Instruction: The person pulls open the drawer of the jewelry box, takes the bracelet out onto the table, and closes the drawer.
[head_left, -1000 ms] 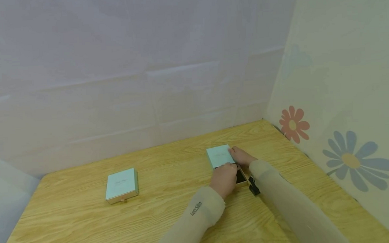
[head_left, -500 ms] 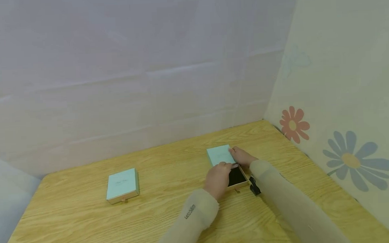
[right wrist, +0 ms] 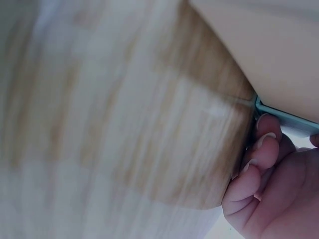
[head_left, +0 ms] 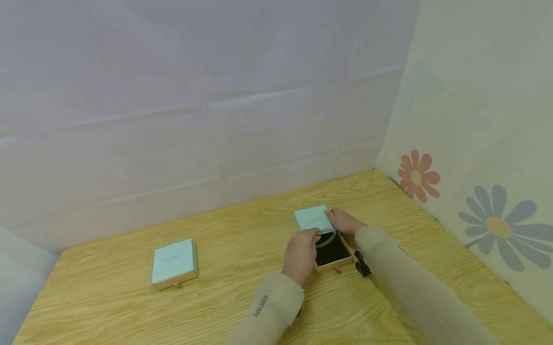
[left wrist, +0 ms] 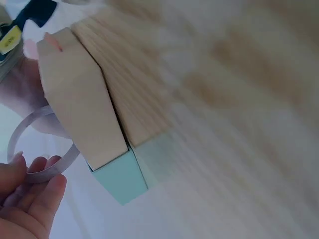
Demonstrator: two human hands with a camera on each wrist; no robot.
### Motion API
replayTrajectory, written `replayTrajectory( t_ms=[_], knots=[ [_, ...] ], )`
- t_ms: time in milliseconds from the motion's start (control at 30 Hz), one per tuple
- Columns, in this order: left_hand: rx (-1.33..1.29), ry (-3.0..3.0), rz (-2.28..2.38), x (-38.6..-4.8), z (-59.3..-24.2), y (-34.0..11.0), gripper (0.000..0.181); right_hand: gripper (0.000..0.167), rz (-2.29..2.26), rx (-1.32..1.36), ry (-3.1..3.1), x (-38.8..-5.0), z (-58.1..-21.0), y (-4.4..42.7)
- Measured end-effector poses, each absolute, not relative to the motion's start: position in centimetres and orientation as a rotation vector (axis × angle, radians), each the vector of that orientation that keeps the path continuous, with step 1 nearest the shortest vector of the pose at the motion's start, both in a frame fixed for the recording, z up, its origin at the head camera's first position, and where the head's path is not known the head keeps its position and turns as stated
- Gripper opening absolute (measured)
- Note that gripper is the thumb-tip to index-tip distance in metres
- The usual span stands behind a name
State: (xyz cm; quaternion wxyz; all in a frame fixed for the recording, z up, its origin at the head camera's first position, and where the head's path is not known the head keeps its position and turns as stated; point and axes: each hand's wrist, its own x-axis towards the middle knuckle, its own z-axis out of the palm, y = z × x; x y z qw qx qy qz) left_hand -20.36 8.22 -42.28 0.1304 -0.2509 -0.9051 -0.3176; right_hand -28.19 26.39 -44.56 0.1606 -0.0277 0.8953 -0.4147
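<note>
Bangle [left wrist: 64, 162], pale and round — pinched between thumb and fingers of my left hand [head_left: 301, 255], over black-lined drawer [head_left: 335, 265] sticking out of mint box [head_left: 313, 218]. My right hand [head_left: 345, 222] grips box's far corner. Second box [head_left: 173, 262] — closed, well apart leftward on wooden table [head_left: 231, 300].

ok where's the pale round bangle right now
In the head view, the pale round bangle is right of centre, pinched in the left hand over the pulled-out, black-lined drawer of the right-hand square mint box.
</note>
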Motion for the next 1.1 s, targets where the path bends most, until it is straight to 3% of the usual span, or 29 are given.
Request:
replayTrajectory(
  t_ms=[200,633,1100],
  knots=[
    [-0.5,-2.496,-1.591,-20.1,-42.5,7.6,0.023,0.051,-1.147,-0.07,2.58,-27.8,-44.1,26.0],
    [-0.128,-2.191,-2.321,-20.1,-42.6,7.1,0.029,0.051,-1.104,-0.069,2.619,-27.7,-43.9,25.9],
    [0.016,-2.014,-2.622,-19.3,-43.0,6.1,0.03,0.053,-1.116,-0.018,2.624,-27.6,-43.7,25.6]
  ],
)
